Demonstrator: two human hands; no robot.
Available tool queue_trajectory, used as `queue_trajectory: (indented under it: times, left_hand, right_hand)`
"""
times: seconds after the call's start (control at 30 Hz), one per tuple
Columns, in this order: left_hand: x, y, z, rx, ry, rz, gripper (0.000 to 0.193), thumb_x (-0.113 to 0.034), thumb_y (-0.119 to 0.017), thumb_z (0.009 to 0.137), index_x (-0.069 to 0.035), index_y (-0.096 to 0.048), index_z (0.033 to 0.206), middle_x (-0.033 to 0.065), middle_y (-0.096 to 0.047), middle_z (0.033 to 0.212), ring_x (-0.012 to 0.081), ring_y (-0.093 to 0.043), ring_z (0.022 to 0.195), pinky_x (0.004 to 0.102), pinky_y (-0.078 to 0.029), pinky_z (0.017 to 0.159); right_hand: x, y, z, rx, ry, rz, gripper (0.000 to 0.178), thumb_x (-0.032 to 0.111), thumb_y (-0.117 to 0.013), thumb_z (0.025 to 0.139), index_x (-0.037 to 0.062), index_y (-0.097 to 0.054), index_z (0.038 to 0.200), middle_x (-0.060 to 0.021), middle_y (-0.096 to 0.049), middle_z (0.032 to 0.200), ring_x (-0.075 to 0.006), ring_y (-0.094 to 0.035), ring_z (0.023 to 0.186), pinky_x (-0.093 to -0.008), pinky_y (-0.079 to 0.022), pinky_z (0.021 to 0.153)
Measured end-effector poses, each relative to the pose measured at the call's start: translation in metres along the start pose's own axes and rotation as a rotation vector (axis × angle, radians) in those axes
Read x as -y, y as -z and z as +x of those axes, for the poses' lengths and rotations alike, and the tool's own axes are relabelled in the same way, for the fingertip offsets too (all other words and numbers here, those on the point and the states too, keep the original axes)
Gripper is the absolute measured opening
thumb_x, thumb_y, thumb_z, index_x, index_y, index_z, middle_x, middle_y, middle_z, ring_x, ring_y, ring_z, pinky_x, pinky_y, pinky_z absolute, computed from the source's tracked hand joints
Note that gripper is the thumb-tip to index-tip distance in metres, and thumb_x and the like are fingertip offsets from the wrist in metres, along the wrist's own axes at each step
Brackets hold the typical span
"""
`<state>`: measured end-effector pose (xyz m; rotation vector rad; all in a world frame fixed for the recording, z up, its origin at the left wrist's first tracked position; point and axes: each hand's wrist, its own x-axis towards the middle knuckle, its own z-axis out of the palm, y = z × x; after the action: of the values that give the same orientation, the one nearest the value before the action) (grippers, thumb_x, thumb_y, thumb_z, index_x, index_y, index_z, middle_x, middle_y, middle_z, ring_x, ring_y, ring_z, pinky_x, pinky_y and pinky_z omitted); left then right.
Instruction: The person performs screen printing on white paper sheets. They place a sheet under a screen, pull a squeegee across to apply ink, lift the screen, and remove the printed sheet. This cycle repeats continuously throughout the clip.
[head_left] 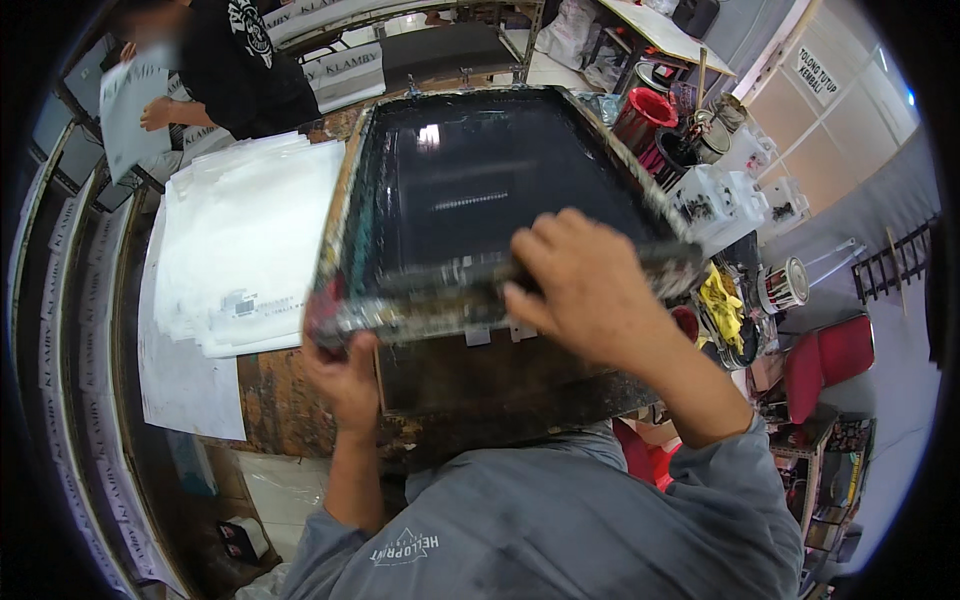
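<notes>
The left hand clamps the near-left corner of a paint-stained, dark-surfaced rectangular screen frame; the right hand clamps its near edge.

Room light moderate; white glare on dark screen; paper stack bright; screen's near edge motion-blurred; fisheye bends shelves at left, corners black

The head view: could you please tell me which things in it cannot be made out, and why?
Left hand, head view: most fingers hidden behind the screen frame.
Right hand, head view: palm hidden by its own back.
Tabletop, head view: partly covered by the screen frame.
Stacked white sheets, head view: small print too tiny to read.
</notes>
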<state>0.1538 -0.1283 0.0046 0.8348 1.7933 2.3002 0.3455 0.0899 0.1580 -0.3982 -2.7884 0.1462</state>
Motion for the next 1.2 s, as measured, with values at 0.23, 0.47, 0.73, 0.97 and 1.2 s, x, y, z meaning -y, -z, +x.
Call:
queue_trajectory:
  times: [0.23,0.47,0.73,0.97,1.2]
  left_hand:
    - [0.050,-0.048,0.169,0.082,-0.617,-0.287,0.064,-0.039,-0.060,0.113,0.000,-0.042,0.161,0.0084,-0.067,0.114,0.0186,-0.064,0.113,0.0376,-0.051,0.104]
    - [0.238,-0.109,0.270,0.213,-0.350,0.627,0.030,-0.021,-0.075,0.101,0.000,-0.075,0.123,0.0150,-0.069,0.107,0.0308,-0.068,0.094,0.0421,-0.056,0.085]
    - [0.247,-0.089,0.295,0.377,-0.079,0.528,0.010,-0.012,-0.075,0.100,-0.002,-0.074,0.101,0.0089,-0.071,0.084,0.0237,-0.066,0.072,0.0335,-0.054,0.067]
    - [0.154,0.143,0.206,-0.084,0.203,0.618,0.021,-0.017,-0.068,0.107,0.004,-0.068,0.104,0.0033,-0.065,0.076,0.0098,-0.058,0.067,0.0266,-0.047,0.063]
    - [0.119,0.368,0.190,-0.458,0.106,1.039,0.034,-0.019,-0.069,0.106,0.006,-0.065,0.128,0.0163,-0.073,0.095,0.0262,-0.070,0.085,0.0379,-0.056,0.079]
  right_hand:
    - [-0.037,0.060,0.119,-0.516,0.122,-0.197,0.034,0.032,-0.063,0.096,-0.0006,-0.061,0.089,-0.0195,-0.064,0.082,-0.0422,-0.064,0.083,-0.0520,-0.046,0.078]
    - [-0.024,0.128,0.172,-0.403,-0.028,-0.102,0.050,0.038,-0.053,0.097,-0.0050,-0.067,0.076,-0.0240,-0.068,0.072,-0.0421,-0.069,0.070,-0.0503,-0.056,0.073]
    - [-0.036,0.120,0.185,-0.318,-0.036,-0.109,0.051,0.037,-0.051,0.097,-0.0055,-0.065,0.074,-0.0237,-0.063,0.067,-0.0405,-0.065,0.065,-0.0515,-0.053,0.068]
    - [0.000,0.139,0.182,-0.283,-0.205,-0.018,0.054,0.040,-0.050,0.097,-0.0057,-0.065,0.072,-0.0229,-0.062,0.064,-0.0386,-0.064,0.062,-0.0520,-0.052,0.066]
    - [-0.051,0.078,0.149,-0.530,0.045,-0.063,0.039,0.033,-0.060,0.102,-0.0049,-0.066,0.104,-0.0268,-0.066,0.092,-0.0475,-0.064,0.089,-0.0528,-0.048,0.083]
